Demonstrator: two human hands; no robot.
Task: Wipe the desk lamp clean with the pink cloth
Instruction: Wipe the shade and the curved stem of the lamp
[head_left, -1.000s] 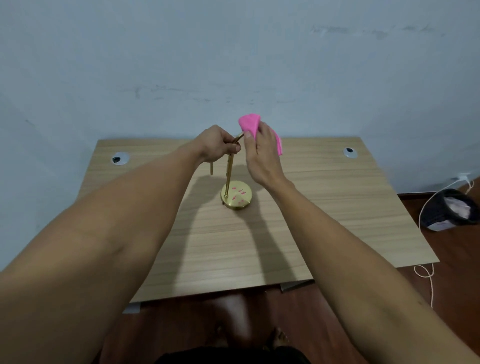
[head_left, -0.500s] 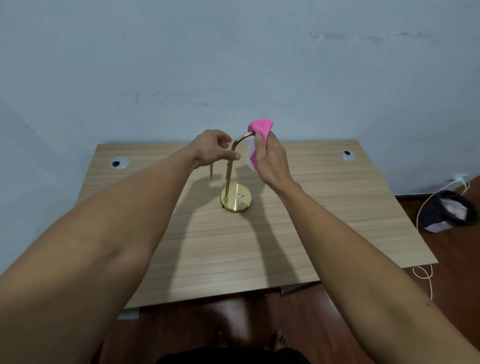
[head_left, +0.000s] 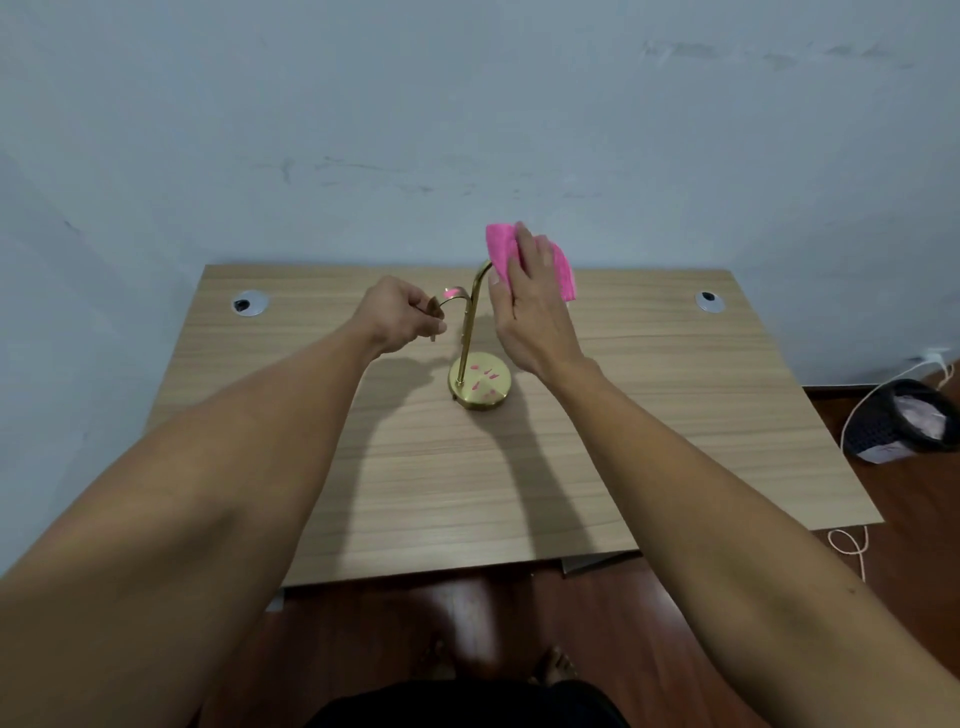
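Observation:
A small brass desk lamp (head_left: 469, 332) stands on a round base (head_left: 480, 382) in the middle of the wooden desk (head_left: 649, 405). Its thin stem splits into two curved arms. My left hand (head_left: 402, 314) pinches the end of the lower left arm. My right hand (head_left: 530, 306) holds the pink cloth (head_left: 501, 247) wrapped around the upper right arm, whose tip is hidden by the cloth. Pink reflections show on the base.
The desk stands against a pale blue wall, with cable grommets at its back left (head_left: 250, 303) and back right (head_left: 709, 300). A dark bin (head_left: 901, 421) and a white cable (head_left: 852, 545) lie on the wooden floor to the right. My feet show under the front edge.
My right hand has slid the cloth further out along the upper arm, to the right. My left hand has shifted left, off the stem top and onto the lower arm's end.

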